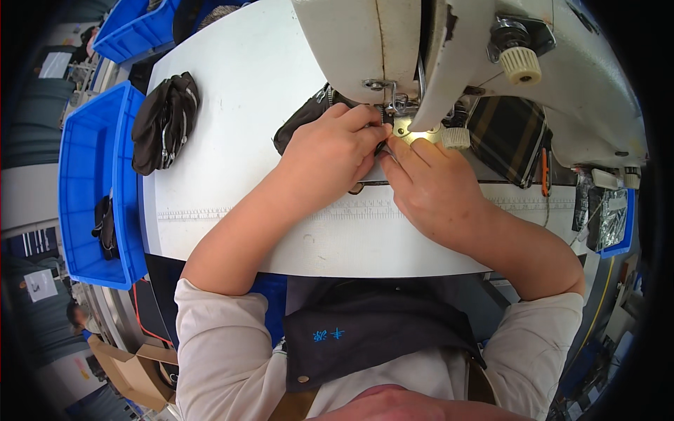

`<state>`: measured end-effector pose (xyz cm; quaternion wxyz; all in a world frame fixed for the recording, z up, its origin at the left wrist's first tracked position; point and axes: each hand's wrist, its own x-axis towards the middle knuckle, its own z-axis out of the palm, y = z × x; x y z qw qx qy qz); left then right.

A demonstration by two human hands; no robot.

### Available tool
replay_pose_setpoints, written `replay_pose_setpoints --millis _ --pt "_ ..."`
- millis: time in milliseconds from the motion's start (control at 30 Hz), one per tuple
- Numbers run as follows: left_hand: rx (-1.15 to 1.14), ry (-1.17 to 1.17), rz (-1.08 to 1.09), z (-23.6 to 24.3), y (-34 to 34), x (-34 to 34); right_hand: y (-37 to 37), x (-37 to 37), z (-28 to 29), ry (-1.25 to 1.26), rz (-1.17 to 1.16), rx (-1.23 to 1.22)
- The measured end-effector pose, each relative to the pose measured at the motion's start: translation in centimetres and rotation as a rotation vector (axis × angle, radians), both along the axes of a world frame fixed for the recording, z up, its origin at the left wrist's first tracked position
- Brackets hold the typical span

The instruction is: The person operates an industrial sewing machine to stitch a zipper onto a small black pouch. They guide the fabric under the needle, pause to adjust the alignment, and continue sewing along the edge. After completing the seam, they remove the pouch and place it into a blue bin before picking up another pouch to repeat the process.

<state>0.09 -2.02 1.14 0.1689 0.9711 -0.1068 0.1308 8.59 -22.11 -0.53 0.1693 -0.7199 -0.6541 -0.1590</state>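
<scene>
A dark fabric piece with a metal zipper (300, 119) lies at the needle area of a white sewing machine (351, 42). My left hand (330, 151) is closed over its near end, fingers bunched beside the presser foot (401, 107). From the other side my right hand (439, 186) reaches in, its thumb and index fingertip pinched at the edge of the same piece, next to the lit metal needle plate (415, 133). The fingertips of both hands nearly meet. My hands cover most of the fabric between them.
Dark zippered pouches (167, 123) lie stacked on the white table (239, 126), left. A blue bin (70, 189) with a dark item stands beyond; another blue bin (133, 35) is farther back. Right of the needle are plaid fabric (509, 133) and an orange-handled tool (545, 172).
</scene>
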Motion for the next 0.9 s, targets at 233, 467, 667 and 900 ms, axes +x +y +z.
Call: replay_pose_setpoints --millis 233,467,667,900 --pt "0.104 -0.044 0.094 -0.1 -1.3 -0.2 0.0 -0.1 0.1 -0.012 -0.048 -0.048" --pt "-0.036 -0.011 0.058 0.1 -0.2 0.1 -0.1 0.2 0.0 -0.02 0.023 -0.013" --pt "-0.182 0.028 0.096 -0.5 0.2 0.5 -0.2 -0.1 -0.1 -0.038 0.048 -0.029" --pt "-0.298 0.053 0.155 -0.9 0.3 0.8 -0.2 -0.1 -0.3 -0.071 0.043 -0.011"
